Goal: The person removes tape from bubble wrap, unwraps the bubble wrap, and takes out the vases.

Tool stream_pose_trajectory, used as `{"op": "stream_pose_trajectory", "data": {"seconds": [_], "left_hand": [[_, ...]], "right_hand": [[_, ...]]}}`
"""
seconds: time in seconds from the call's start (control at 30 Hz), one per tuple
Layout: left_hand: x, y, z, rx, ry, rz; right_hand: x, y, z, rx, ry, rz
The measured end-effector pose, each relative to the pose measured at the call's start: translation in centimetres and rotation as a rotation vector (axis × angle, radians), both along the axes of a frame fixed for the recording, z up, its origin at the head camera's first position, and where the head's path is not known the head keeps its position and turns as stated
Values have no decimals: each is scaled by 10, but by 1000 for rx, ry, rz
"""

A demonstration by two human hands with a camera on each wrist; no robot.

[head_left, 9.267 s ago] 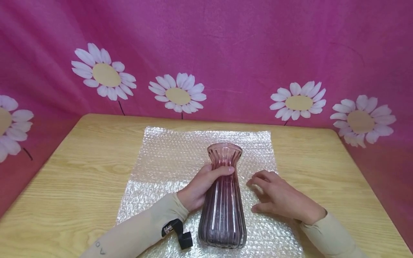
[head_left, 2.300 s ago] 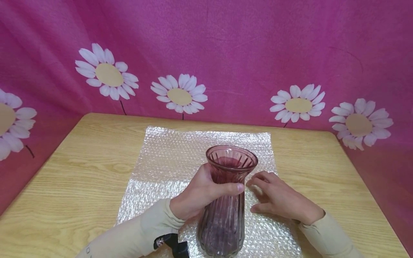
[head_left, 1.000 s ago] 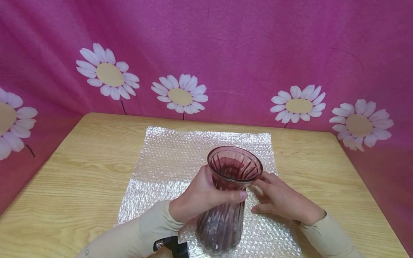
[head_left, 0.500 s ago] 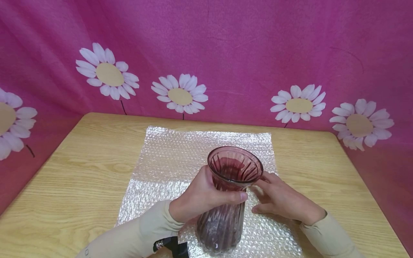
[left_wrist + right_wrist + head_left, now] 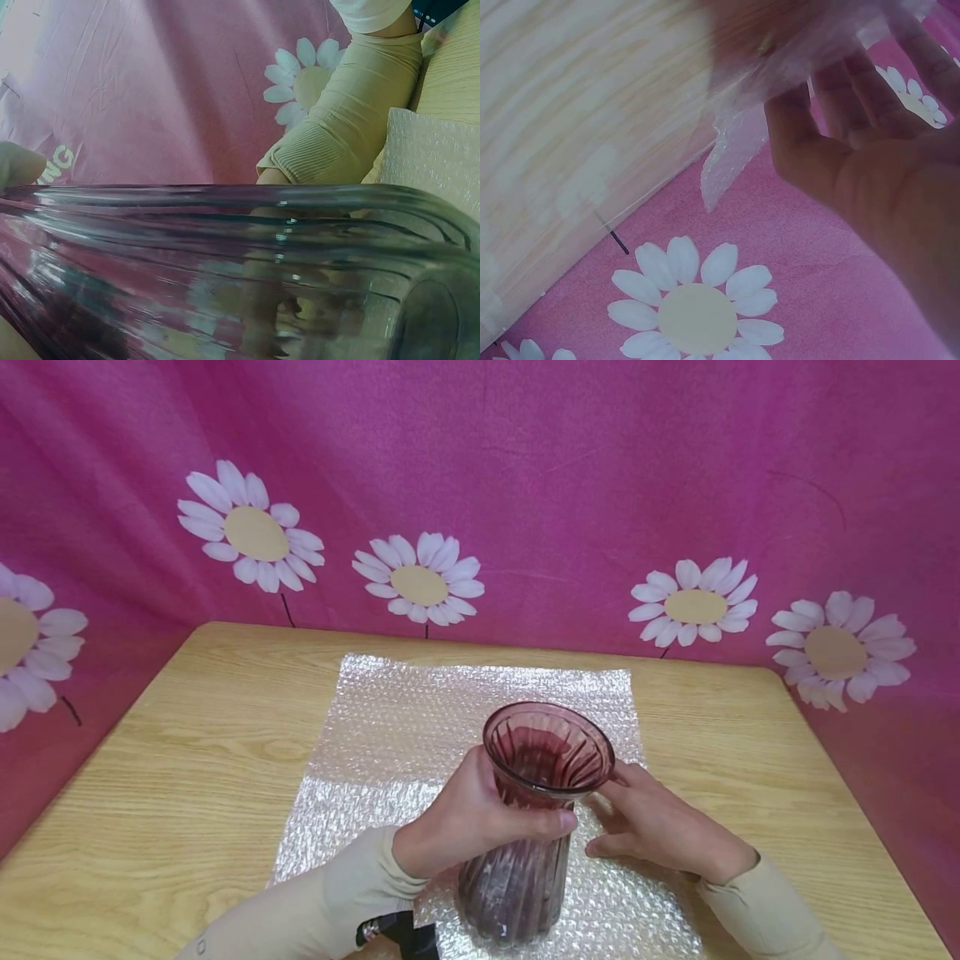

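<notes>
A ribbed glass vase (image 5: 513, 893), pinkish at the flared mouth and smoky purple lower down, is held over the bubble wrap (image 5: 405, 718). My left hand (image 5: 468, 818) grips it round the neck, thumb across the near side and other fingers hidden behind the glass. The mouth tilts toward the head camera and to the right. My right hand (image 5: 656, 822) rests on the wrap just right of the vase, fingers loosely bent and partly behind the rim. Through the left wrist view, the vase's side (image 5: 225, 199) fills the lower half. Bubble wrap (image 5: 735, 150) shows by the right fingers (image 5: 791, 120).
The sheet of wrap lies flat on a light wooden table (image 5: 225, 735). A pink cloth (image 5: 555, 485) printed with white daisies hangs behind and beside the table. A black strap piece (image 5: 408, 935) hangs at the left wrist.
Earlier the vase showed its long side; my left hand has since tipped it so its open mouth faces the head camera. Over the last second it barely shifts. The right hand stays put.
</notes>
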State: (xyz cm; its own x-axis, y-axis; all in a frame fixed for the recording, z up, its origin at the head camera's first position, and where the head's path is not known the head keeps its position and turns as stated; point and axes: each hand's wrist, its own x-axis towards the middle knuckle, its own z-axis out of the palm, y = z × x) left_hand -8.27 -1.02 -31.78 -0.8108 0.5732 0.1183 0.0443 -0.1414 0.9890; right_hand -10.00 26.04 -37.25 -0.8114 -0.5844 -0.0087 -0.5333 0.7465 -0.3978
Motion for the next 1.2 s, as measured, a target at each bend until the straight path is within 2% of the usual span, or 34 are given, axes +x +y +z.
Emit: {"op": "stream_pose_trajectory", "data": {"seconds": [0.43,0.63,1.2], "left_hand": [[0,0,1,22,4,1],[0,0,2,47,30,-4],[0,-1,3,53,49,1]], "right_hand": [[0,-1,1,8,-3,-1],[0,-1,0,-4,-14,-3],[0,0,0,-15,-5,1]]}}
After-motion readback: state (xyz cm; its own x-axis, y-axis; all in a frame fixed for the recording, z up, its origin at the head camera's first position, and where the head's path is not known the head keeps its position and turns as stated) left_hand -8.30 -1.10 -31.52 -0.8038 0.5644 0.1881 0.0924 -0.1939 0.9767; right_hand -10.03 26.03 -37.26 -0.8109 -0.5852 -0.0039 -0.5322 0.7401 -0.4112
